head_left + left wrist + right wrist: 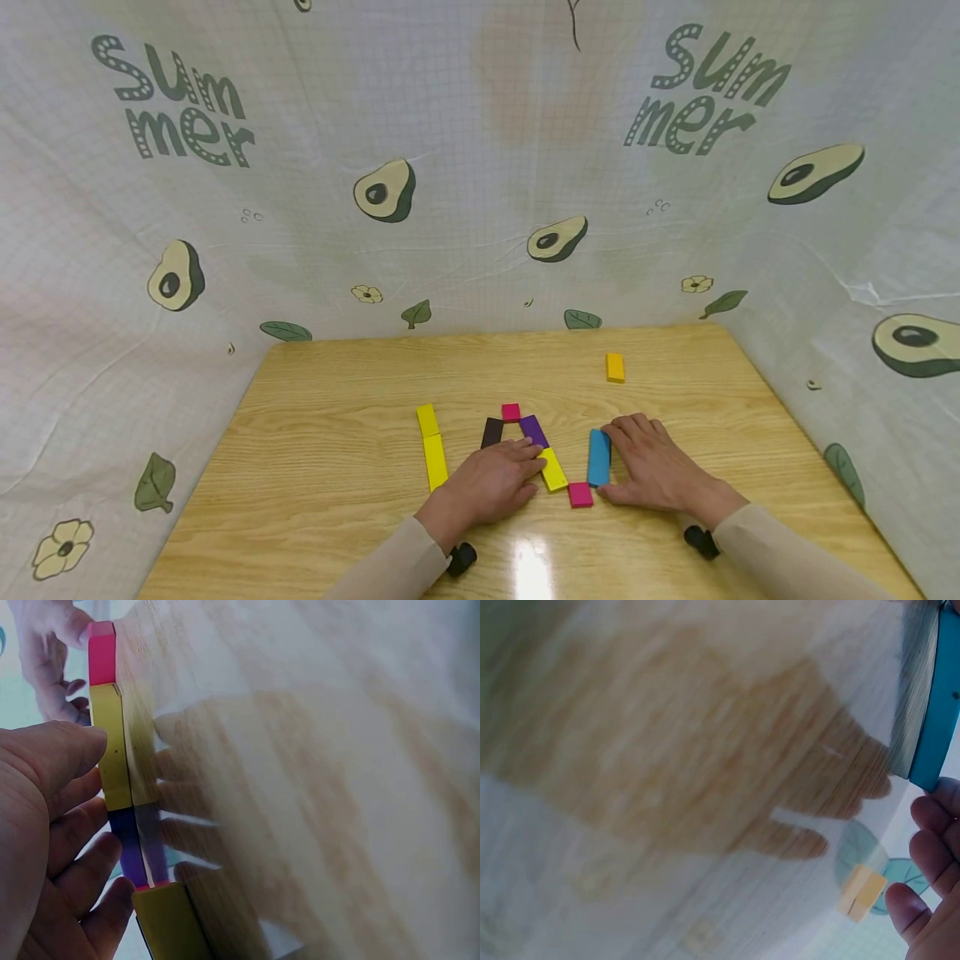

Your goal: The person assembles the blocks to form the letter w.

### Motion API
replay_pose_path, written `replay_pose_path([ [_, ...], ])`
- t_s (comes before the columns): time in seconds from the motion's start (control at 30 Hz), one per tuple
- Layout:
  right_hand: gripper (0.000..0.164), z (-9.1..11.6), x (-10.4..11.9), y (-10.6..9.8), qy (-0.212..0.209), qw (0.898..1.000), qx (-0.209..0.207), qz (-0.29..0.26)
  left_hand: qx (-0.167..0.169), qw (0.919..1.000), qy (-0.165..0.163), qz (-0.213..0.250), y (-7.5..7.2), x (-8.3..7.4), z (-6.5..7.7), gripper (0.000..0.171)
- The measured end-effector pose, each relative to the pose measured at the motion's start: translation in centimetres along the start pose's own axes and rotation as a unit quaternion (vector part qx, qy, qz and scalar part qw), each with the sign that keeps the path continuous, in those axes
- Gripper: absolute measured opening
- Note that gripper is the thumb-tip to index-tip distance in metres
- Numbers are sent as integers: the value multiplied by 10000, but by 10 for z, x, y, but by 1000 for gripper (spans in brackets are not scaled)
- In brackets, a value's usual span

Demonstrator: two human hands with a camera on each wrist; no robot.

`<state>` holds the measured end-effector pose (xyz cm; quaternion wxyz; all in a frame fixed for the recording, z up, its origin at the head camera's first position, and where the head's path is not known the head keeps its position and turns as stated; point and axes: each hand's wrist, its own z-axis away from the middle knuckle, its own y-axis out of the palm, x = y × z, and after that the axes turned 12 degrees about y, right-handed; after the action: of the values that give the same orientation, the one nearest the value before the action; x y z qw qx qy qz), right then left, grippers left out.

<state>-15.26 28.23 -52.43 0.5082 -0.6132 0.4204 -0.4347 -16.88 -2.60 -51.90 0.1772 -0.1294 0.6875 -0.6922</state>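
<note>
In the head view, the left hand (491,482) lies over the middle of a zigzag of flat blocks. Its fingertips touch a yellow block (553,471) that joins a purple block (533,430). Part of a dark block (492,432) shows above this hand; the rest is covered. The left wrist view has the thumb beside the same yellow block (110,750), fingers loosely bent. At the right, the right hand (654,467) pinches a blue block (599,457) lengthwise, thumb at the near end and a finger at the far end. A pink block (581,495) sits by the blue block's near end.
Left of the left hand, two yellow blocks (430,442) form a slanted line. Another pink block (511,412) tops the dark and purple blocks. An orange block (615,367) lies alone toward the back right. Patterned cloth (480,208) surrounds the wooden table (337,392).
</note>
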Motion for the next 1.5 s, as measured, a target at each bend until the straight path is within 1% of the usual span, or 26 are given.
replay_pose_path([
  [0.27, 90, -3, -1, 1, -39, 10000, -46, 21, -34, 10000, -9, -3, 0, 2, 1, 48],
  [0.4, 94, -4, -2, -1, -25, 10000, 4, 4, -45, 10000, -16, -16, -1, 2, 1, 48],
  [0.47, 95, -6, -3, -3, -36, 10000, -50, -42, -49, 10000, -22, -24, -2, 2, 2, 48],
  [0.53, 94, -10, -4, -7, -51, 9998, -173, -126, -48, 10000, -32, -24, -3, 3, 2, 48],
  [0.63, 86, -17, -8, -13, -24, 9987, -436, -258, -34, 10000, -56, 18, -3, 3, 2, 48],
  [0.73, 76, -26, -14, -16, 105, 9969, -697, -339, -6, 9999, -78, 89, -3, 4, 2, 48],
  [0.83, 69, -35, -23, -18, 251, 9946, -931, -382, -14, 9999, -51, 111, -2, 4, 3, 48],
  [1.0, 66, -48, -36, -16, 403, 9918, -1166, -324, -71, 9999, 16, 85, -1, 5, 3, 47],
  [1.13, 65, -57, -43, -15, 463, 9912, -1209, -270, -65, 9999, 17, 125, -1, 4, 2, 47],
  [1.3, 63, -67, -53, -14, 581, 9917, -1119, -248, -37, 9999, 30, 165, 0, 3, 2, 48],
  [1.5, 66, -79, -65, -12, 622, 9915, -1127, -196, 48, 9999, 36, 150, 1, 2, 3, 47],
])
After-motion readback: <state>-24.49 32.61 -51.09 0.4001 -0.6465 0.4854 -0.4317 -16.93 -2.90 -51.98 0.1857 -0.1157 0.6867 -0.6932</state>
